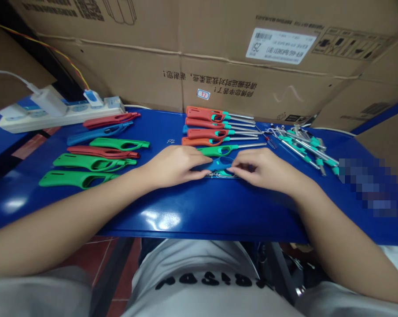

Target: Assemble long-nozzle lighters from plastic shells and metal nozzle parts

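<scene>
Blue plastic lighter handle (219,164) was pinched tight between left hand (174,167) and right hand (263,171), held steady, and green handles (78,179) lay lined up left of it, within easy reach!

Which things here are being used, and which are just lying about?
Being used:
left hand
right hand
blue lighter body
metal parts beneath it

Lying about:
orange-red lighters
green and red lighter shells
pile of metal nozzles
power strip
cardboard boxes
</scene>
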{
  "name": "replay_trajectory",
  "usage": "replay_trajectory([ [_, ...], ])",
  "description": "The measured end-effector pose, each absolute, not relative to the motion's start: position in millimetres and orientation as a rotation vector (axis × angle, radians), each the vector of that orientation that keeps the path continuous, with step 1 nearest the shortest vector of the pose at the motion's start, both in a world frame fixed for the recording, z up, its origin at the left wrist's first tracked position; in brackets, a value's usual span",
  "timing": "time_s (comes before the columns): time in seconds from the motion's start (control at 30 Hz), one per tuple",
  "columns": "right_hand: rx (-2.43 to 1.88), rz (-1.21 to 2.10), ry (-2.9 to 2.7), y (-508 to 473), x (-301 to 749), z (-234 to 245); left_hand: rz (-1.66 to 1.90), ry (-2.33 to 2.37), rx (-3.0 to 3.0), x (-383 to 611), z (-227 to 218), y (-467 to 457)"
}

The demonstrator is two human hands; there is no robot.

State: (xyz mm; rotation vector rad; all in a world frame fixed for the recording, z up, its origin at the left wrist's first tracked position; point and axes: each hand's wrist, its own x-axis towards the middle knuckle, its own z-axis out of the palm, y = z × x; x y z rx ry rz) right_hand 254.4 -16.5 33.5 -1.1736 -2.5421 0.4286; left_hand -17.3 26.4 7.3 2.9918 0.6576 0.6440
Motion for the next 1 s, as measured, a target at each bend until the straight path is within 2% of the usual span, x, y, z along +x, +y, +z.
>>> replay_trajectory([
  [0.17, -1.202, 0.237, -2.428, -18.0, 259.6, 40.3, 0.682, 0.663, 3.013, -19.0, 11.4, 27.7],
  [0.37, -1.014, 0.366, -2.524, -12.7, 254.7, 26.2, 0.558, 0.539, 2.926, -20.1, 11.6, 31.3],
  [0.77, -1.033, 0.496, -2.593, -6.9, 256.5, 12.6, 0.438, 0.534, 2.853, -17.7, 8.2, 32.9],
  [1.0, -1.033, 0.428, -2.593, -8.3, 252.8, 13.9, 0.412, 0.662, 2.857, -17.6, 13.8, 26.7],
])
